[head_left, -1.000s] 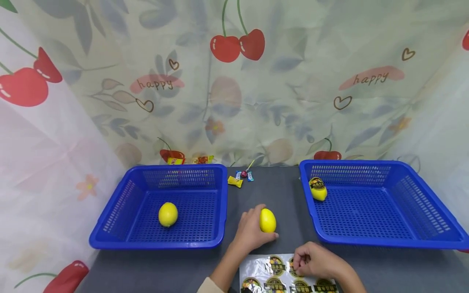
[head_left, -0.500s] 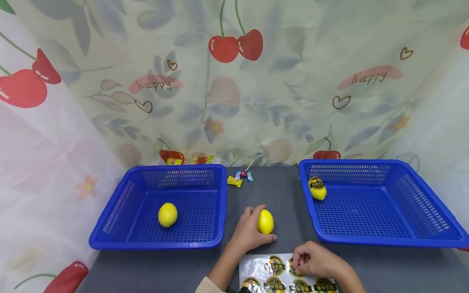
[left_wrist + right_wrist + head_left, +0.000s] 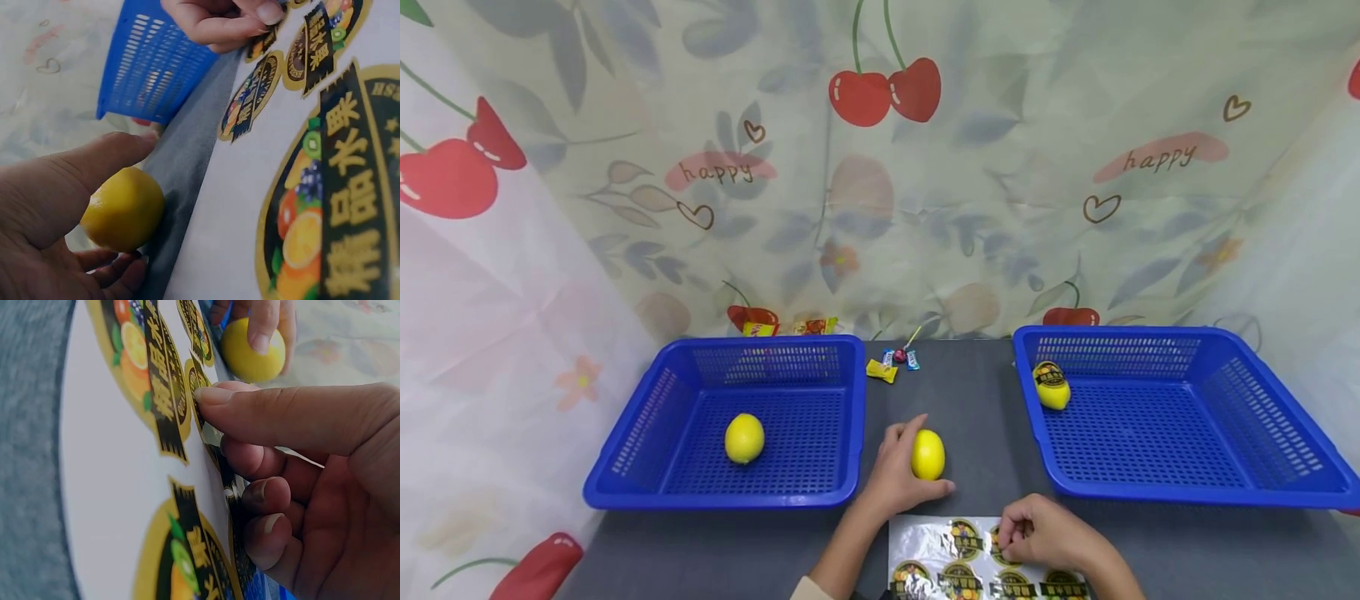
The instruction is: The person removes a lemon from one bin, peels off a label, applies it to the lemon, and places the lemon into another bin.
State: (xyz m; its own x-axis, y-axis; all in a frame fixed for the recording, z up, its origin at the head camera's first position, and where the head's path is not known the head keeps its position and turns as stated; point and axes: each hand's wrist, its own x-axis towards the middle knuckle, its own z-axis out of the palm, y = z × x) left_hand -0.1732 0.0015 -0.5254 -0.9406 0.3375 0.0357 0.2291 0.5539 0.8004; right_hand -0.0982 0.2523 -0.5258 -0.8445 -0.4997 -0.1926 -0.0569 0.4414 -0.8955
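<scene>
My left hand holds a yellow lemon on the dark tabletop between the two baskets. In the left wrist view the lemon lies against the palm, thumb over it and fingers beneath. Nearer to me is a sheet of stickers, oval black-and-gold labels with printed fruit. My right hand rests at the sheet's upper right, with thumb and forefinger pinching at the edge of one sticker; the other fingers curl in. Part of that sticker is hidden by the hand.
A blue basket on the left contains one plain lemon. In the right blue basket lies a lemon with a sticker. Wrapped candies and a lollipop lie at the back, before a patterned curtain.
My left hand and the lemon in it have shifted a little to the left. My right hand has stayed at the same sticker.
</scene>
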